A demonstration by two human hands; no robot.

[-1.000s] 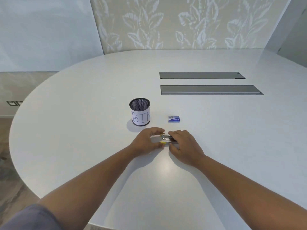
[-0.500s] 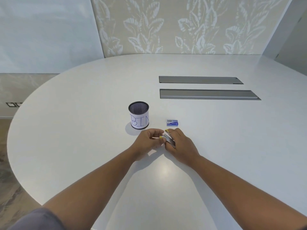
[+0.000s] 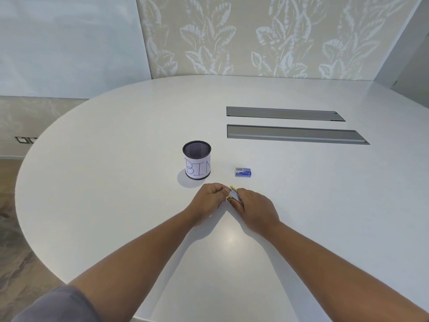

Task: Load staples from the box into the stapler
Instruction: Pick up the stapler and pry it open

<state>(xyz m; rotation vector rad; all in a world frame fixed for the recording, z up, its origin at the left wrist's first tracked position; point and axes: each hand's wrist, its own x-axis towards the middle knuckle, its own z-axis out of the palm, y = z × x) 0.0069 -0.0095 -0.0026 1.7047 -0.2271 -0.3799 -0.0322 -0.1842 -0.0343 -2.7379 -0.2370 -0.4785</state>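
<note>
- Head view: both hands meet over the white table point(image 3: 116, 182), a little way in from its near edge.
- The right hand point(image 3: 254, 206) wraps the small silver stapler point(image 3: 234, 195), its fingers point(image 3: 241, 191) curled over the body and clenched on it; the stapler is tilted, its yellow-tipped end point(image 3: 232, 188) raised and pointing away from the person.
- The left hand point(image 3: 206, 201) is bunched, fingertips pinched together right at the stapler's raised end, touching it or all but touching; what they pinch, if anything, is too small to tell.
- Whether the stapler's top is swung open cannot be told from here.
- The blue staple box point(image 3: 243, 172) lies flat on the table just beyond the right hand's fingers, apart from them and untouched; whether it is open I cannot tell.
- Beyond the left hand's fingers, and to the left of the box, stands a black mesh cup point(image 3: 197, 159) wrapped in white paper lettered "BIN", upright.
- Farther past the fingers, on the right, two long grey panels point(image 3: 290, 134) lie flush in the tabletop, one behind the other.
- A grey sleeve point(image 3: 58, 305) shows on the left arm at the bottom corner.
</note>
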